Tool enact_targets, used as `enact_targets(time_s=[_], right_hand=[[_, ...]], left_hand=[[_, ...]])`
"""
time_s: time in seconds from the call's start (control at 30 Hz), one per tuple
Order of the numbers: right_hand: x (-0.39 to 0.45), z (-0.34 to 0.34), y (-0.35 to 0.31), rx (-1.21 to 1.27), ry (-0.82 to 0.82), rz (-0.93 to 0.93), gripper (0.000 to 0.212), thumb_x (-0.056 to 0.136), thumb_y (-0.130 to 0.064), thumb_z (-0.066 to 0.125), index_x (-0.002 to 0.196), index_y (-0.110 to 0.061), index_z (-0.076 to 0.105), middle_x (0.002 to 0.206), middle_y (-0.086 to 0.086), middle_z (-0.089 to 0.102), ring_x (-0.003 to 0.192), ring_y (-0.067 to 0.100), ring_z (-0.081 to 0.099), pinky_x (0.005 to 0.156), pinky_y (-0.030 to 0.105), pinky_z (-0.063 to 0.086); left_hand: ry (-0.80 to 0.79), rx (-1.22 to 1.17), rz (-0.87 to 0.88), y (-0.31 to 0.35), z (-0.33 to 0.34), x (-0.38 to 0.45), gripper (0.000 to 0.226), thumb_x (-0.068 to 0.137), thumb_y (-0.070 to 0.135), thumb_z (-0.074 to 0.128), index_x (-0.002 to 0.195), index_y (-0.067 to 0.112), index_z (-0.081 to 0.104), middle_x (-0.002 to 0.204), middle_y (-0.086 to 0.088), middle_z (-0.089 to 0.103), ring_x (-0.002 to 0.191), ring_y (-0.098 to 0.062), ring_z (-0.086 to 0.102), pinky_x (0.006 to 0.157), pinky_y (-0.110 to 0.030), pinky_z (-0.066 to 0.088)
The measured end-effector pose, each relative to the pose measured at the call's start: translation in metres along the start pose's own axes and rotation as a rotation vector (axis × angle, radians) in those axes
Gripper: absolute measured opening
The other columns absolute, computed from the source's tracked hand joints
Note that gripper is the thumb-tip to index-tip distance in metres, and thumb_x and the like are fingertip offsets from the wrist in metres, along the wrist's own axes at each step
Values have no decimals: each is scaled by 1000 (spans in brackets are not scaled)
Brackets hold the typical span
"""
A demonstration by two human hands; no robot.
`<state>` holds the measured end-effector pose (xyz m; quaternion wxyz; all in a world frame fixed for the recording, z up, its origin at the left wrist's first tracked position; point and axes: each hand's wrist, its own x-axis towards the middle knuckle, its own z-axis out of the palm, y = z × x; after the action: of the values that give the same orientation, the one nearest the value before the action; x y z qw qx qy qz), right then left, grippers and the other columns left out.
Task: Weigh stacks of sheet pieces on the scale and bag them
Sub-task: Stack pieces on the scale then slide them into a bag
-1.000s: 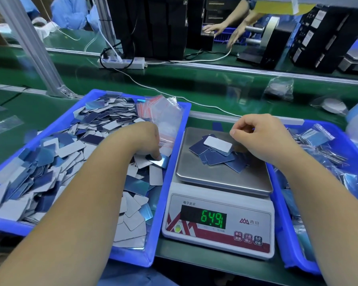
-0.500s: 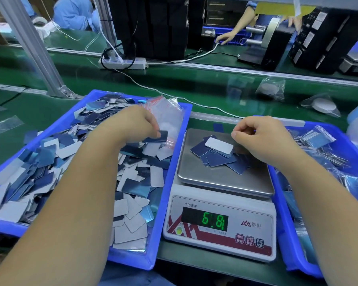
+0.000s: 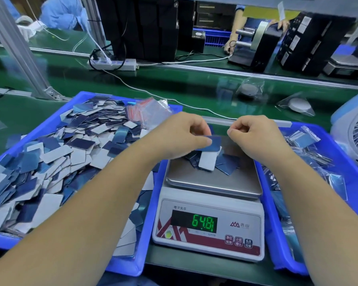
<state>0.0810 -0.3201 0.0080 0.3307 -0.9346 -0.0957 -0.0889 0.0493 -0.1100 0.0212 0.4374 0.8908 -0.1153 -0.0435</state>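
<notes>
From the head view, I am pinching one blue sheet piece (image 3: 213, 143) in my left hand (image 3: 181, 137) over the scale (image 3: 210, 203), its small pile (image 3: 212, 161) reading 64.81. My right hand (image 3: 254, 137) is hovering curled, holding nothing I can see. Bagging is yet to come; the left tray (image 3: 132, 263) is mostly full.

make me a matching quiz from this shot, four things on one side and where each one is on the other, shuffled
Things
1. left hand
2. scale
3. left blue tray
4. right blue tray

Places or states
A. holds bagged pieces
B. heaped with loose sheet pieces
C. pinches a blue piece above the pan
D. between the two trays, display lit green

Pairs: 1-C, 2-D, 3-B, 4-A
</notes>
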Motion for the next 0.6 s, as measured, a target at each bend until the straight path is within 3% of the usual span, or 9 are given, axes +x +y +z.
enact_targets(time_s=[0.1,0.2,0.33,0.47,0.6], right_hand=[[1,1,-1,-15,-16,6,18,87,-20,65,69,-23,67,51,-25,56,55,-8,50,49,5,35],[1,1,-1,-16,-13,6,17,86,-20,65,70,-23,68,52,-23,58,58,-9,52,50,5,36],[0,0,-2,-18,-11,1,15,86,-19,65,71,-22,70,55,-15,59,59,-10,52,50,4,36],[0,0,-2,-12,-49,4,17,87,-21,65,70,-25,68,55,-23,59,58,-10,52,50,4,36],[-1,0,-2,-11,-83,-25,17,88,-23,66,71,-27,67,58,-30,58,60,-10,52,50,7,36]], left_hand=[[28,157,64,-2,2,-2,9,87,35,73,81,39,69,85,23,62,75,14,54,61,-7,37],[21,159,70,-8,3,-1,6,88,39,73,93,43,73,102,17,54,89,12,53,71,-7,35],[65,108,71,-14,0,-3,9,89,36,71,95,43,73,99,17,56,77,21,49,68,-10,35],[152,69,69,-20,-8,-3,13,90,30,68,86,43,70,91,15,60,62,12,49,55,-5,34],[209,47,24,-28,-14,-2,15,91,28,67,83,41,70,76,32,57,55,2,46,53,-11,36]])
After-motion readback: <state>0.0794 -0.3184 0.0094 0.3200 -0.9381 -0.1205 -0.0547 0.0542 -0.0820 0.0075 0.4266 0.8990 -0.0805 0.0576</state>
